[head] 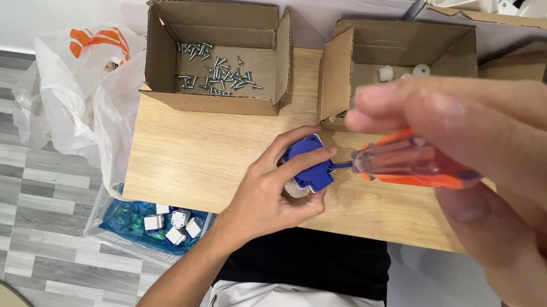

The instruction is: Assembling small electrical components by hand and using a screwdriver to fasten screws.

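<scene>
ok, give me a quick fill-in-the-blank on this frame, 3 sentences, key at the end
1. The right hand holds a screwdriver with a handle coloured ____.
2. The left hand steadies a small plastic part coloured ____ on the wooden table.
3. The cardboard box at the table's back left holds loose metal ____.

Missing words: orange; blue; screws

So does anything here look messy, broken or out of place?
Nothing looks damaged or spilled. The screws lie loose but inside their cardboard box. The left hand holds the blue part on the wooden table; the right hand holds an orange screwdriver to it.
</scene>
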